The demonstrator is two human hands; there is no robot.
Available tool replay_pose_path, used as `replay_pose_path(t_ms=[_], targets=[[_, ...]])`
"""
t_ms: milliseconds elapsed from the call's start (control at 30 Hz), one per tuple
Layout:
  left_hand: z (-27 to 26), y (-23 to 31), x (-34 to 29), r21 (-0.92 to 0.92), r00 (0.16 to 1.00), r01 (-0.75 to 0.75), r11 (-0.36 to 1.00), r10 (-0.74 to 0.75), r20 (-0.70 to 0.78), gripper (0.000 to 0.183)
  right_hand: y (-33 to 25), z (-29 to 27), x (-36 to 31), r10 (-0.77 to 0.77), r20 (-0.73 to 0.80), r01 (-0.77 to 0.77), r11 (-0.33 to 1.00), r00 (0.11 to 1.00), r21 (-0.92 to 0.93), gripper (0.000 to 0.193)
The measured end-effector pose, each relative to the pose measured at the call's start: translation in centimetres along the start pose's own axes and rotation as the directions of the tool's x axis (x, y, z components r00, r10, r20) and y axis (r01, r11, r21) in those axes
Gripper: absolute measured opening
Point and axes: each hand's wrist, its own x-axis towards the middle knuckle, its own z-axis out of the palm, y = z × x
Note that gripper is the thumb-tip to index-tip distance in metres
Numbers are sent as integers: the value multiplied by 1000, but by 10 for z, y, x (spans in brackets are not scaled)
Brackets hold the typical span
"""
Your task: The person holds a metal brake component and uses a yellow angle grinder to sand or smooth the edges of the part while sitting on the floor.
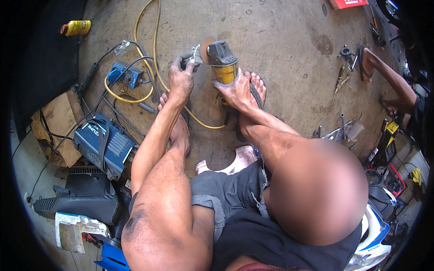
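While the person sat low over the stained concrete floor (280, 49), the right hand (235, 90) was wrapped around the yellow body of an angle grinder (222, 61), whose grey head and round disc pointed up and to the left. The left hand (181, 79) was closed on a small grey metal part (194, 55), holding it right against the disc. Both hands hung just above the person's sandalled feet, the grinder near the right foot (257, 88). A yellow cable (149, 49) looped across the floor behind the left hand and curved on under the forearms. Left of it lay a small blue box (125, 74) with black leads, and nearer the person a larger blue machine (104, 144). A yellow can (77, 28) lay at the upper left. Another person's foot (368, 61) rested near scattered tools at the upper right.
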Motion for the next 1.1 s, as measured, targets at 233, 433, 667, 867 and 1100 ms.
replay_pose_path(t_ms=[233,433,667,867,1100], targets=[[-1,0,-1,21,1000,-10,1000,10,-7,23,0,1,1,62,24,-63,996,998,56,80],[0,-4,-1,-9,1000,-17,1000,17,-13,23,-1,1,0,27,18,-28,999,999,22,85],[-1,-7,-3,12,1000,-1,1000,1,8,23,0,2,1,44,-5,-44,999,999,-12,82],[-2,-5,-4,-11,1000,-12,1000,12,8,23,-7,-2,0,91,13,-91,995,996,30,79],[-2,-1,-8,-3,1000,6,1000,-6,27,24,-1,0,1,30,-24,-30,1000,999,-7,79]])
